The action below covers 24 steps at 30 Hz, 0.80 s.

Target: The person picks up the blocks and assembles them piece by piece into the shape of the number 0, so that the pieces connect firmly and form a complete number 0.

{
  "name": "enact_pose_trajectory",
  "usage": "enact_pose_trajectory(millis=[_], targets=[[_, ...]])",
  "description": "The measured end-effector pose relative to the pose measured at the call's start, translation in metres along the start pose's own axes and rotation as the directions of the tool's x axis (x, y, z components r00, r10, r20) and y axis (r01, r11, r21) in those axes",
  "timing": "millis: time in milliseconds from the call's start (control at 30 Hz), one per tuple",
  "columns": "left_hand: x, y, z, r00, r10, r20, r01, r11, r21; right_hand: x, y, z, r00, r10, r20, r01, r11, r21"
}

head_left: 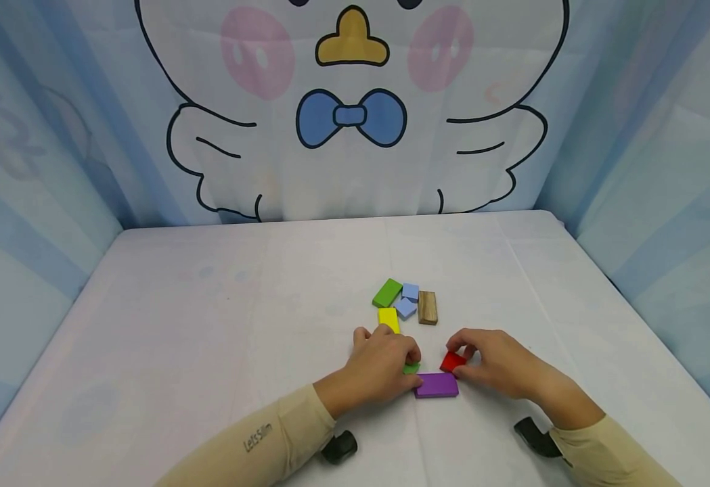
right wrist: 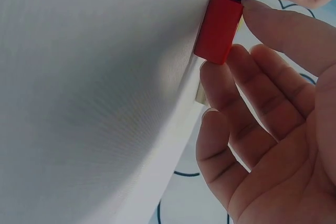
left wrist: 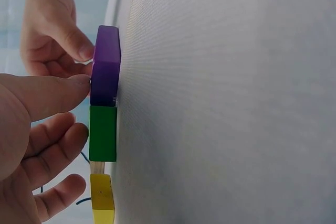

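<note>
The right hand (head_left: 503,362) pinched the red block (head_left: 452,361) between thumb and fingers at the white surface (head_left: 208,338); the block was at the purple block (head_left: 436,385)'s far right corner, touching it or all but touching, the seam too narrow to judge; the left hand (head_left: 379,365) rested its thumb at the purple block's left end, with the near green block (left wrist: 103,132) beside its fingers, though whether that grip was closed on anything could not be told; to seat the red block well, the right grip seemed to call for light, even pressure and a slow slide rather than a shove, since a hard push would likely have turned the purple block; the left thumb looked best used as a steady stop; the yellow block (head_left: 389,318), just beyond the left fingers, asked for care, as a stray knuckle could have nudged it; the wooden block (head_left: 428,308) and two light blue blocks (head_left: 410,292) lay farther off, apart from both hands
</note>
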<state>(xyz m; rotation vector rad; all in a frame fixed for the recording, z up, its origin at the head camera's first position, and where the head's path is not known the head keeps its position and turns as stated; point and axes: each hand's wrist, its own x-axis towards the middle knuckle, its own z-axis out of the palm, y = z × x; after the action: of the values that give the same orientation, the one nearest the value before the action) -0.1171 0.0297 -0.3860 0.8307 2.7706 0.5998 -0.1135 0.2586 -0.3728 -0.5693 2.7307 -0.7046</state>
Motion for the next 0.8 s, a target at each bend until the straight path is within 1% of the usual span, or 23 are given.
enact_pose_trajectory(millis=[300, 633, 800], targets=[[0.0012, 0.0007, 0.0001, 1.000, -0.004, 0.007, 0.004, 1.000, 0.001, -0.0013, -0.0011, -0.0011, 1.000, 0.012, 0.007, -0.012, 1.000, -0.003], [0.0012, 0.0019, -0.0011, 1.000, -0.008, 0.011, 0.008, 1.000, -0.003, -0.0029, 0.0000, -0.0018, 1.000, -0.002, 0.016, 0.002, 1.000, 0.009], [0.0015, 0.0021, -0.0012, 1.000, -0.005, 0.009, 0.005, 1.000, 0.004, -0.0031, -0.0019, -0.0025, 0.999, 0.036, 0.039, -0.037, 0.999, 0.026]])
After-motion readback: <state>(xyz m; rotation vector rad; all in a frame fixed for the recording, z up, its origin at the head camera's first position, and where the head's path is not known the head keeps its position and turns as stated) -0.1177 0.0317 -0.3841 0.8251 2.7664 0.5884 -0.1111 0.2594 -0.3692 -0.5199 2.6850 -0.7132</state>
